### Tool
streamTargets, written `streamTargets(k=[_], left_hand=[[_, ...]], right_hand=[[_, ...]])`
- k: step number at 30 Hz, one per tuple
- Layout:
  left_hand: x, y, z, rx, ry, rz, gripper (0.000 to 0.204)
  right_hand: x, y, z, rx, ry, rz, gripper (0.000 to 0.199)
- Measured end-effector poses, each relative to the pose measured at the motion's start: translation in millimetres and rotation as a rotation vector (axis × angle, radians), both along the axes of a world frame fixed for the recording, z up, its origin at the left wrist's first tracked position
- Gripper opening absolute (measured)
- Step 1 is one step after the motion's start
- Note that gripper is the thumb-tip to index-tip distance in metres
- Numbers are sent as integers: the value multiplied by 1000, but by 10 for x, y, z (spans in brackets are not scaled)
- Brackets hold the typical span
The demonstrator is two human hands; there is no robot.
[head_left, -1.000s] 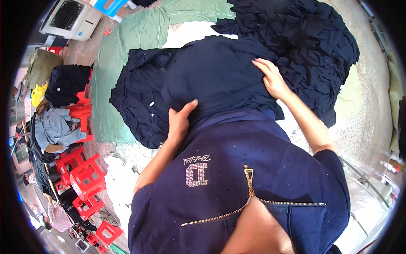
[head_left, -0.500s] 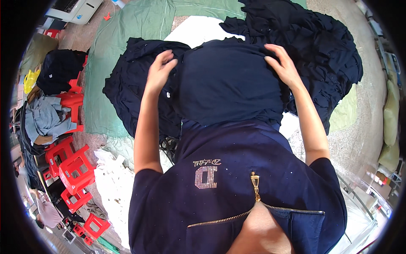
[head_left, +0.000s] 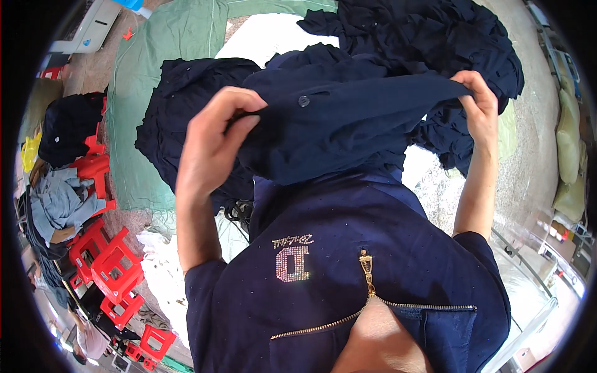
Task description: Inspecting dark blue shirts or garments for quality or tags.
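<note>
Left hand [head_left: 214, 140] and right hand [head_left: 479, 102] each pinch a navy garment [head_left: 348, 121] edge between closed fingers; shallow pinches risk cloth slipping onto the navy pile [head_left: 186, 130] below.

Navy garment [head_left: 348, 118] held up; it hides most of the table top and parts of both dark piles behind. Left hand [head_left: 214, 133]: fingertips buried in cloth folds. Right hand [head_left: 482, 102]: thumb side covered by the fabric edge. Grey machine [head_left: 93, 28] cut off at upper left rim. Red stools [head_left: 109, 267] partly cropped, blurred near the lower left edge.
</note>
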State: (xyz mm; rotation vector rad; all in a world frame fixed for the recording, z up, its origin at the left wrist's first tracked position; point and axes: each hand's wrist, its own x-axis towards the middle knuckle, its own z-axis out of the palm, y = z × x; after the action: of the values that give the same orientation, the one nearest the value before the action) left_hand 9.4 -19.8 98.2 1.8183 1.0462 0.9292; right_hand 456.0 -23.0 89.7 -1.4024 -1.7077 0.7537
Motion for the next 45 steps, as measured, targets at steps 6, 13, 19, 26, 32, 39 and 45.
streamTargets(k=[6,13,19,26,32,39,45], left_hand=[[154,-80,-269,-318,359,-101,14],[340,102,-7,164,531,30,10],[297,211,89,51,340,79,15],[458,285,86,319,461,37,33],[719,384,-26,173,263,46,15],[647,415,-169,-217,119,-32,13],[657,395,-144,-180,176,-75,10]], right_hand=[[-692,75,-491,233,-438,128,15],[-1566,131,-582,312,-154,285,22],[-1791,203,-581,192,-184,267,14],[-1831,344,-642,175,191,240,10],[-1811,306,-354,-116,304,261,9],[-1761,305,-400,-206,271,274,14],[-1757,293,-426,-239,314,320,14]])
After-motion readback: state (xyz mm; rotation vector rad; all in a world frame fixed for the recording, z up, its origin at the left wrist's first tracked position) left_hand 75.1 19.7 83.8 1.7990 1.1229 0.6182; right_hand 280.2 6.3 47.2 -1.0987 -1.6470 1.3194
